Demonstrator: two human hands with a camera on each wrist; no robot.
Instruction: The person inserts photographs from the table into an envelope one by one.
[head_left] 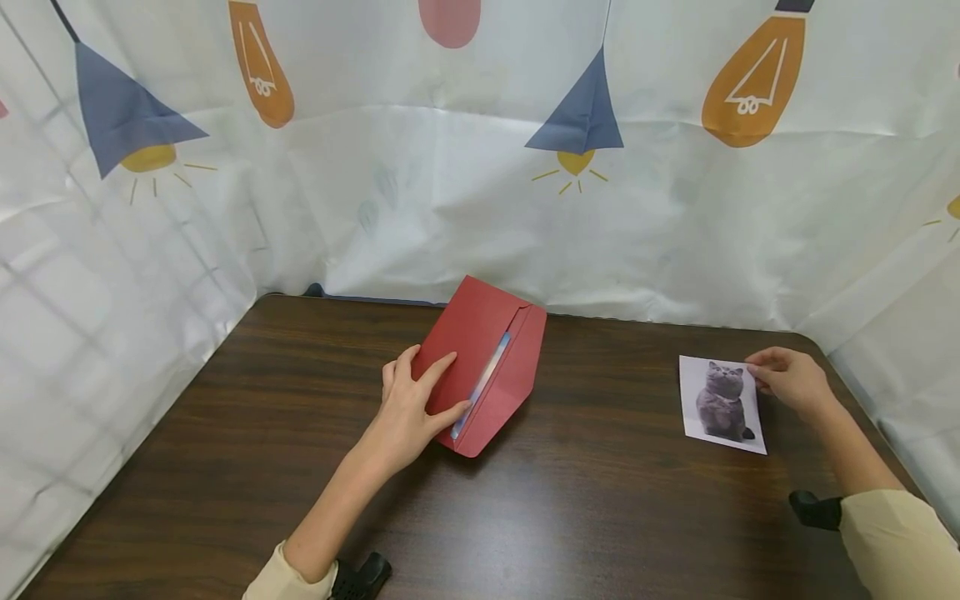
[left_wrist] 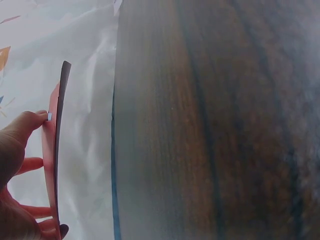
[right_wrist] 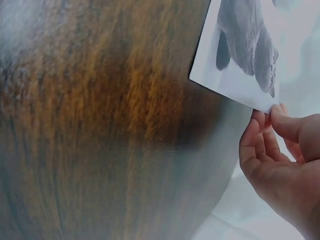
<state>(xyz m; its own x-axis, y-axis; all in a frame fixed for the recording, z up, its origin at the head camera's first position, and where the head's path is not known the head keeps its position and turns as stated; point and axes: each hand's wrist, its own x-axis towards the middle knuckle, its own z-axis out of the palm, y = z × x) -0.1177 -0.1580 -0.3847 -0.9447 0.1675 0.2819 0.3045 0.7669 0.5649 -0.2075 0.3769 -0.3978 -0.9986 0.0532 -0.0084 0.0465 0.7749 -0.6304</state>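
Observation:
My left hand grips a red envelope by its left side, thumb on the front near the opening. The envelope is tilted above the table with its flap unfolded to the right. Inside its slot shows the edge of a bluish-white card. In the left wrist view the envelope appears edge-on between thumb and fingers. Over at the right, my right hand pinches the edge of a white picture card with a grey cat on it. The right wrist view shows thumb and fingers on that card.
A dark wooden table lies beneath both hands. Behind it hangs a white curtain printed with lamps and bulbs, which also runs along both sides. Black wrist devices sit at the sleeves.

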